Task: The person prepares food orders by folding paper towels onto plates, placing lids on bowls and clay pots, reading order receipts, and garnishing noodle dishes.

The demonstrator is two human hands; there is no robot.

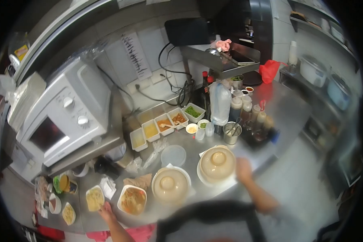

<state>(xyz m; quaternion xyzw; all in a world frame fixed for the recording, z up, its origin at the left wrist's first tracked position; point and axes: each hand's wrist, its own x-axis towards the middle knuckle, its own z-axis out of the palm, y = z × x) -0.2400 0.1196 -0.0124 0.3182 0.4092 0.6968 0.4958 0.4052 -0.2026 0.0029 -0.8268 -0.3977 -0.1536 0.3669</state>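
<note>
My left hand (106,211) is at the lower right rim of a square white bowl of pale shredded food (94,199), its fingers closed on the edge. Right of it, a larger white bowl (132,200) holds soup with shreds and orange-red pieces. Two beige pots with knobbed lids stand farther right, the left one (170,186) on a white plate, the right one (218,163) on a pale plate. Blurred by motion, my right hand (244,170) is beside the right pot's plate; its fingers cannot be made out.
Behind are small tubs of toppings (150,130), a clear round lid (173,156), a metal cup with utensils (232,134) and sauce bottles (246,109). A white microwave (66,109) stands on a raised shelf at left. A smaller bowl (69,213) is at lower left.
</note>
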